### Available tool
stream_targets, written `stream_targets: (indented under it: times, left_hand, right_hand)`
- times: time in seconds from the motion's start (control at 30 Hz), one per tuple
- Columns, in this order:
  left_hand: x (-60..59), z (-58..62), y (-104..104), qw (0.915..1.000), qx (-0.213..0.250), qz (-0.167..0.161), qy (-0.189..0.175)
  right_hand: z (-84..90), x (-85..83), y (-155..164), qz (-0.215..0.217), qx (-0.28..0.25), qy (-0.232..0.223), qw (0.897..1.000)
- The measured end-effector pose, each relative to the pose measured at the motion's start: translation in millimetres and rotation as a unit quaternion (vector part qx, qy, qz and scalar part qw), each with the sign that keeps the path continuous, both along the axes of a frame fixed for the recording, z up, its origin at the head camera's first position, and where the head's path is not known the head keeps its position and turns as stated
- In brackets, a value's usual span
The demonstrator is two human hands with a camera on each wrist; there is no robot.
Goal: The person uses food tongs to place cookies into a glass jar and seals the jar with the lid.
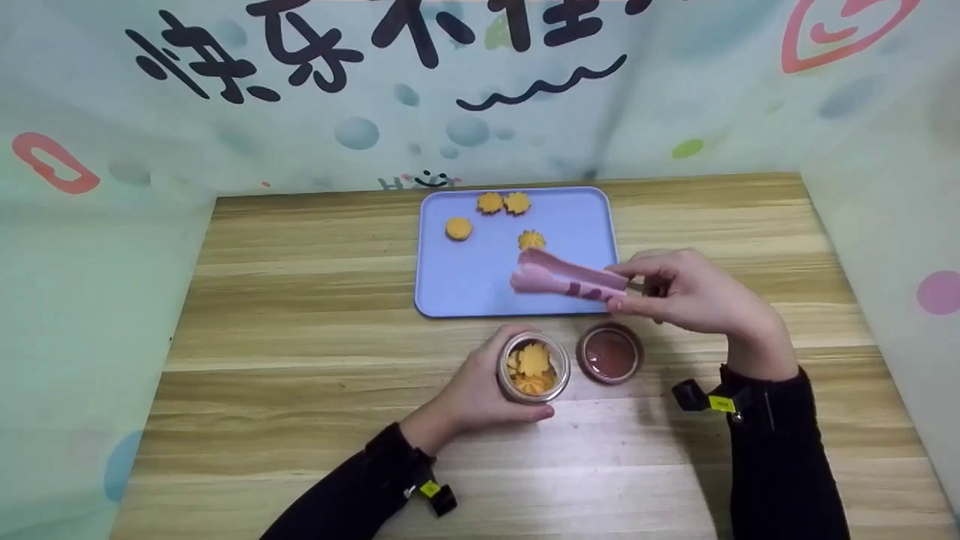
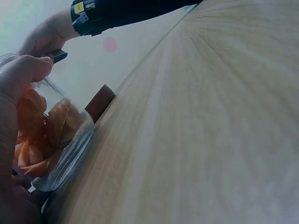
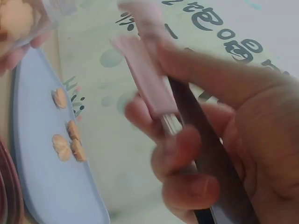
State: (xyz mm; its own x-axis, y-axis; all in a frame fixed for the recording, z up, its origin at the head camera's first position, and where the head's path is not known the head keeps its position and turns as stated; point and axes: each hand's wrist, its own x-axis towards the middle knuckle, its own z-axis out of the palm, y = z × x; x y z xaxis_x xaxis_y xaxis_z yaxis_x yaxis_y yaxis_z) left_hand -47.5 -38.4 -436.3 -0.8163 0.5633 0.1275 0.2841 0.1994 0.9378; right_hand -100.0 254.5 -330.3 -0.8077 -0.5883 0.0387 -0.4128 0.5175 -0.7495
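Wooden table (image 1: pixel 300 390): 1 tray (image 1: pixel 465 289), 4 cookies (image 1: pixel 490 202), 1 jar (image 1: pixel 533 367), 1 tongs (image 1: pixel 566 279).

Head view: high, looks forward and down over whole counter (image 1: pixel 300 420), backdrop in upper frame. Left wrist view: low at counter level, very near jar (image 2: pixel 56 140), faces along counter. Right wrist view: close behind fingers (image 3: pixel 187 154), faces tray (image 3: pixel 42 177). Head and right wrist views share tray; head and left wrist views share jar.

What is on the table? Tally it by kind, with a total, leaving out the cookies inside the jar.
Cookies on the blue tray: 4
Glass jar: 1, gripped by the left hand
Jar lid: 1
Pink tongs: 1, held by the right hand
Tray: 1
Total: 8
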Motion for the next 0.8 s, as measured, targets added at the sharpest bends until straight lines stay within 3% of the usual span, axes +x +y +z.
stream_targets:
  times: [0.13, 0.27, 0.47, 0.8]
  left_hand:
    - [0.4, 1.0, 0.5, 1.0, -0.003, 0.004, -0.002]
    - [1.0, 2.6, 1.4, 0.9999, -0.008, 0.006, -0.003]
    - [-0.1, -3.1, 2.2, 0.9999, -0.006, 0.009, -0.004]
    - [-6.9, -35.4, 3.0, 0.9998, -0.014, 0.011, 0.006]
  right_hand:
    - [-4.6, -5.7, -2.2, -0.096, 0.012, -0.001, 0.995]
    - [-28.7, -16.5, 0.3, -0.173, 0.035, 0.023, 0.984]
    - [-46.3, -24.7, -4.2, -0.214, 0.073, 0.049, 0.973]
    - [-54.0, -52.3, -23.7, -0.242, 0.119, 0.059, 0.961]
